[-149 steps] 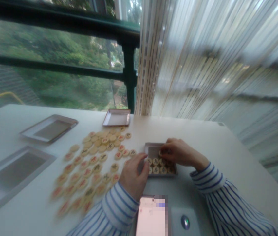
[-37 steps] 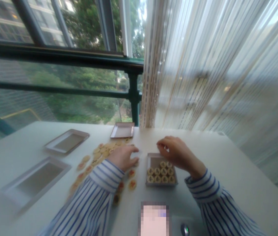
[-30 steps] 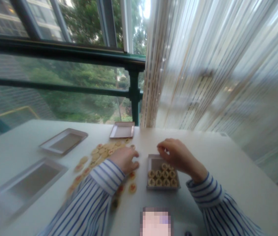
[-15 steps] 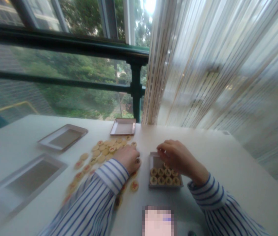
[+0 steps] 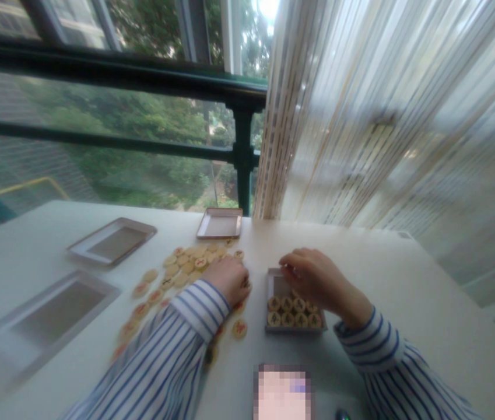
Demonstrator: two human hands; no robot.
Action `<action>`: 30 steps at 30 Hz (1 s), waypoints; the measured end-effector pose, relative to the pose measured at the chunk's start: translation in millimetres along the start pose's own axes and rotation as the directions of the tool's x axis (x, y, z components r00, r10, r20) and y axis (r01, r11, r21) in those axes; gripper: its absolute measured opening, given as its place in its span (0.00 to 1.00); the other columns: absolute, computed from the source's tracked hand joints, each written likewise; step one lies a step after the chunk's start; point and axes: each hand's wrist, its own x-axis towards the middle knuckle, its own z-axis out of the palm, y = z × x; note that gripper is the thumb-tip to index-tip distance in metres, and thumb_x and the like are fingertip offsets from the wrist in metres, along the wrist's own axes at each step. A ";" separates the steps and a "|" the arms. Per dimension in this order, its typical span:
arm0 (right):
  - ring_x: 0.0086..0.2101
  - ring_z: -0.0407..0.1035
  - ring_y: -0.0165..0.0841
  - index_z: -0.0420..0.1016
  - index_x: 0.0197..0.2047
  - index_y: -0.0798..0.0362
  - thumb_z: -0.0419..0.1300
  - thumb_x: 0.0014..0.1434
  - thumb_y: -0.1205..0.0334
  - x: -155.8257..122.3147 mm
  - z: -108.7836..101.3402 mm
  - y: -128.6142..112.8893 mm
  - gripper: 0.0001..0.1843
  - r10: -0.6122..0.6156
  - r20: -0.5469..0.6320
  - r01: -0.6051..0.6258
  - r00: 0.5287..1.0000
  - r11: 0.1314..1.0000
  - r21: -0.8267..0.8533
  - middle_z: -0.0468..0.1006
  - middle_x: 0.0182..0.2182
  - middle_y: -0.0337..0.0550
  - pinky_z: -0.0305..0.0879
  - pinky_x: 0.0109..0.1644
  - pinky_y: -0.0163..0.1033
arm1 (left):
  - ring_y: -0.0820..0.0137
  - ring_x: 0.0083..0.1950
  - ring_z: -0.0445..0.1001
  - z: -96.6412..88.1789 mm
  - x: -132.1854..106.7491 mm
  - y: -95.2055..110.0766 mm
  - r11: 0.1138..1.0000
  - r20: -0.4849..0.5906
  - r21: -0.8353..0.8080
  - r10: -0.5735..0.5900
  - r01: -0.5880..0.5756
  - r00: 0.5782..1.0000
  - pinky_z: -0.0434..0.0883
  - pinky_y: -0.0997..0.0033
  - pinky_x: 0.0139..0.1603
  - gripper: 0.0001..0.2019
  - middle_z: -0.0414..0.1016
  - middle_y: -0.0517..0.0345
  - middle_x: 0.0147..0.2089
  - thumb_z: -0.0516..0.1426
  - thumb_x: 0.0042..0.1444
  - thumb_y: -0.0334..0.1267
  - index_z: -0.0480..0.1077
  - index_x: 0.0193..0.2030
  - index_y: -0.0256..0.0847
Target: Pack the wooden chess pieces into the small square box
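Note:
Several round wooden game pieces (image 5: 186, 265) with red or dark marks lie spread on the white table (image 5: 404, 303). My left hand (image 5: 228, 279) rests on their right edge, fingers curled down round one piece at its fingertips. A small grey box (image 5: 270, 291) beside it holds two rows of pieces (image 5: 293, 312). My right hand (image 5: 317, 281) hovers over the box's far end, its fingers pinched together; what they hold is hidden. Both arms wear blue-striped sleeves.
Three shallow trays lie on the table: one small at the back (image 5: 220, 223), one at mid left (image 5: 111, 240), one large at the near left (image 5: 50, 309). A phone (image 5: 282, 394) lies at the near edge. Window railing and striped curtain stand behind.
My left hand has moved from beside the box out to the loose pieces and curled over them. My right hand stays over the box's far end. The view has shifted slightly.

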 end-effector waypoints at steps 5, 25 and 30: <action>0.35 0.67 0.32 0.73 0.41 0.52 0.51 0.60 0.63 -0.8 -1.3 0.8 0.11 0.003 -0.005 -0.003 1.000 1.000 -0.013 0.75 0.32 0.44 0.56 0.40 0.37 | 0.60 0.44 0.71 -7.2 -0.7 -0.6 0.999 -0.027 -0.042 -0.006 0.005 1.000 0.66 0.63 0.44 0.10 0.76 0.50 0.37 0.56 0.47 0.41 0.76 0.34 0.44; 0.33 0.66 0.31 0.73 0.39 0.53 0.51 0.60 0.64 -10.7 -18.3 -0.3 0.10 0.019 -0.102 -0.016 0.995 1.000 0.023 0.75 0.31 0.43 0.56 0.38 0.36 | 0.63 0.42 0.71 -35.4 -11.9 17.4 0.985 -0.343 -0.102 0.099 -0.142 0.934 0.63 0.62 0.46 0.10 0.76 0.53 0.37 0.54 0.53 0.42 0.73 0.36 0.41; 0.31 0.66 0.29 0.74 0.39 0.53 0.52 0.59 0.64 -20.9 -22.6 5.5 0.10 0.023 -0.122 -0.013 0.992 0.997 0.082 0.74 0.29 0.42 0.58 0.38 0.35 | 0.64 0.41 0.72 -39.9 -14.9 25.6 0.976 -0.391 -0.124 0.115 -0.176 0.913 0.63 0.60 0.47 0.10 0.77 0.54 0.36 0.54 0.53 0.41 0.72 0.37 0.40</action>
